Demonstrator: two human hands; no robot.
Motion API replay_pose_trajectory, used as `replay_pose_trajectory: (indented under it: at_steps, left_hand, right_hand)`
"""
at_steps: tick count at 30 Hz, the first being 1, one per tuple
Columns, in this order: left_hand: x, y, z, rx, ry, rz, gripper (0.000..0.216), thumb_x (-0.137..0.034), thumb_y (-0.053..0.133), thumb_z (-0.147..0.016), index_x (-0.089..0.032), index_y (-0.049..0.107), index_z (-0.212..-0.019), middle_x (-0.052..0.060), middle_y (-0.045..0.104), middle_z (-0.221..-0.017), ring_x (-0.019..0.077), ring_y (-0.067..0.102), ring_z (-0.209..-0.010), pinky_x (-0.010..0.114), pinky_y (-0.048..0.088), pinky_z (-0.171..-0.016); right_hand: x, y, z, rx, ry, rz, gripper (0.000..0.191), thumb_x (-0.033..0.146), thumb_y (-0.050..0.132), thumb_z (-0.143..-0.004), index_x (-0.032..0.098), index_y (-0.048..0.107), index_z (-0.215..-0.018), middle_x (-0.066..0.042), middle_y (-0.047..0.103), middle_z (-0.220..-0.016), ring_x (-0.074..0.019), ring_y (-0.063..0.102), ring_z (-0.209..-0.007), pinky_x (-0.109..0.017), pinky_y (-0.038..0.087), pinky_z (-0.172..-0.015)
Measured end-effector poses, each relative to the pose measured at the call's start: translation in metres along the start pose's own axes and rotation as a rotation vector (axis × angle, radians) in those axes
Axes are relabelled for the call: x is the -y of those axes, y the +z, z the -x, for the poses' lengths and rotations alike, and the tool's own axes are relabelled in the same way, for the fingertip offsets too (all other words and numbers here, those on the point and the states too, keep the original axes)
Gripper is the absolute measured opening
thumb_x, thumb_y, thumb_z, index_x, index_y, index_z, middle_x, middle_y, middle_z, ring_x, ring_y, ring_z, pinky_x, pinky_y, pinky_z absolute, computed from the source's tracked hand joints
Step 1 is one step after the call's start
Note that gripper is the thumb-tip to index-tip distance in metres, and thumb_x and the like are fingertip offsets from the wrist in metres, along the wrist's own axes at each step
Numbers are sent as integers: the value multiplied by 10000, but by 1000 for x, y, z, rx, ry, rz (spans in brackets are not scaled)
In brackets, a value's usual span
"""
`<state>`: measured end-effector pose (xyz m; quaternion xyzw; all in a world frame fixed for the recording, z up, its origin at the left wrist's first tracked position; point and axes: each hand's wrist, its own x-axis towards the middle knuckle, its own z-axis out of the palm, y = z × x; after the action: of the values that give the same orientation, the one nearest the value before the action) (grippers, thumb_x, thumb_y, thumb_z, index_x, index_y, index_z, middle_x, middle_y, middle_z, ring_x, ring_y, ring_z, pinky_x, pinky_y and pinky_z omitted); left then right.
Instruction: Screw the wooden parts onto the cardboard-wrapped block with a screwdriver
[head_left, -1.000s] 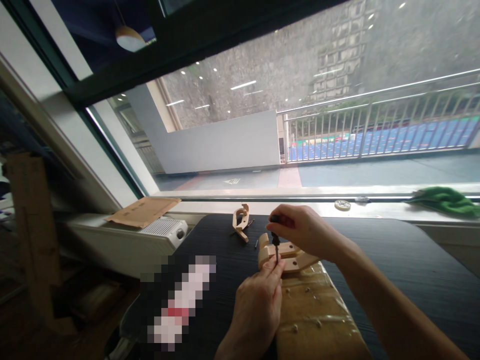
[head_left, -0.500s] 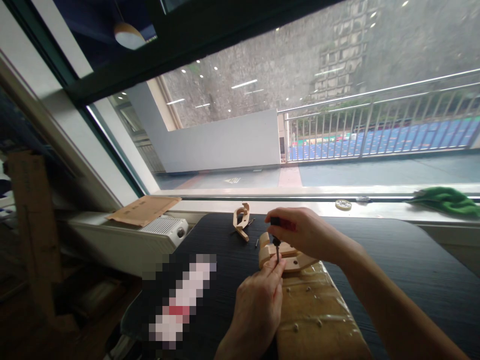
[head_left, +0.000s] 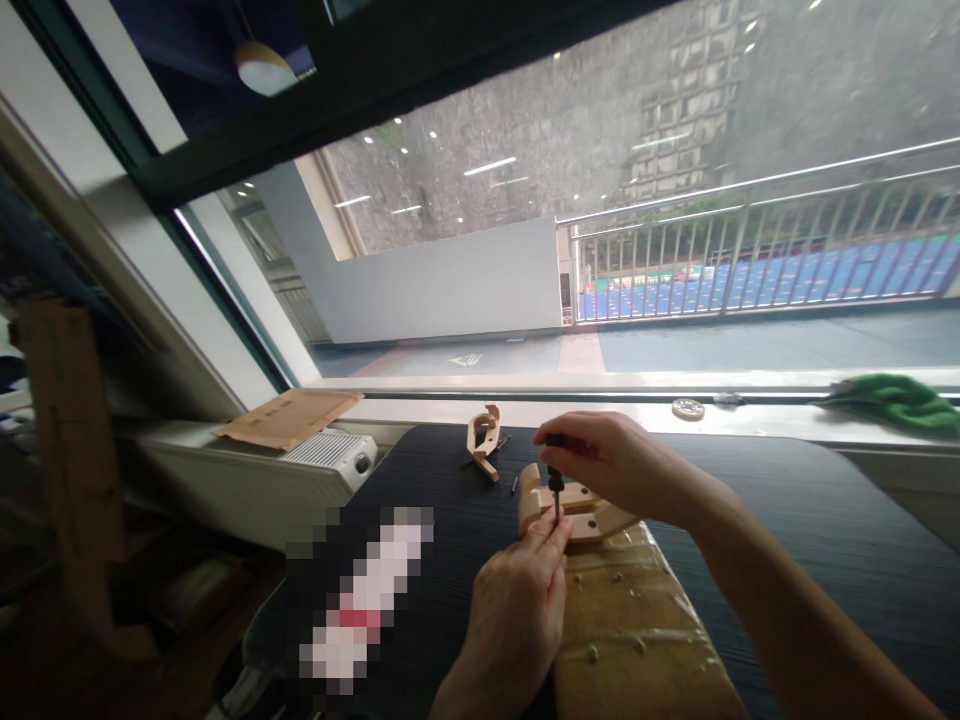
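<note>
My right hand (head_left: 600,458) is closed around the dark handle of a screwdriver (head_left: 556,482), which stands nearly upright with its shaft pointing down. The fingers of my left hand (head_left: 525,580) are pressed together around the lower end of the shaft, against a light wooden piece (head_left: 581,525). That piece has angled arms with dark holes and a rounded block at its left end. It rests partly on a tape-wrapped brown slab (head_left: 630,630). The screwdriver's tip is hidden by my left fingertips, so I cannot see what it meets.
Another wooden assembly (head_left: 484,440) lies farther back on the black table (head_left: 442,540), with a small metal pin or screw (head_left: 514,486) near it. On the windowsill are a tape roll (head_left: 688,409) and a green cloth (head_left: 892,402). A blurred patch covers the table's left side.
The right hand has turned very slightly on the screwdriver handle, and the whole view has shifted a little. The left hand and the wooden piece stay in place.
</note>
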<state>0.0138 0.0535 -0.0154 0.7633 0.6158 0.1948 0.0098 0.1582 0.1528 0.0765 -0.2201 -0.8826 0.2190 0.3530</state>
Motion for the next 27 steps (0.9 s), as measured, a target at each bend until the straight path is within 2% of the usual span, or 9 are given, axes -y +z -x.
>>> replay_pose_trajectory:
  at_steps: [7,12,15,20,24,27]
  left_hand:
    - [-1,-3,0,-1,7,-2,490,-78,397,-830,-193,485,-1297,44,492,-1361,177,561,-1142,335,457,-975]
    - [0,-1,0,-23,15,-2,490,-74,394,-829,-200,491,-1292,43,500,-1355,177,567,-1135,337,449,-983]
    - [1,1,0,-41,23,5,484,-82,397,-833,-212,497,-1288,36,510,-1346,172,571,-1129,327,451,-981]
    - [1,2,1,-38,18,-3,474,-94,384,-843,-208,497,-1289,30,519,-1338,179,576,-1122,336,456,-977]
    - [0,0,1,-32,11,3,494,-75,397,-826,-207,492,-1293,30,523,-1335,174,558,-1146,337,451,-983]
    - [0,0,1,-25,11,8,505,-66,402,-817,-207,489,-1294,28,519,-1339,169,554,-1150,334,445,-988]
  right_hand:
    - [-9,6,-4,-54,83,89,224,363,530,-845,170,638,-811,33,522,-580,-85,413,-527,-229,309,-514]
    - [-2,3,-1,-21,83,101,173,306,542,-820,200,649,-906,28,573,-642,-90,459,-561,-230,337,-542]
    - [4,1,2,29,64,69,208,242,532,-805,220,647,-976,30,598,-686,-89,478,-586,-226,351,-562]
    - [2,4,1,54,44,36,161,274,502,-844,196,631,-899,32,567,-665,-85,437,-578,-223,324,-535]
    - [-4,8,-1,2,62,106,183,350,516,-849,190,596,-810,45,498,-585,-83,390,-533,-226,287,-498]
    - [-4,9,-1,-23,93,158,213,385,515,-845,191,596,-811,35,522,-590,-90,411,-530,-232,284,-495]
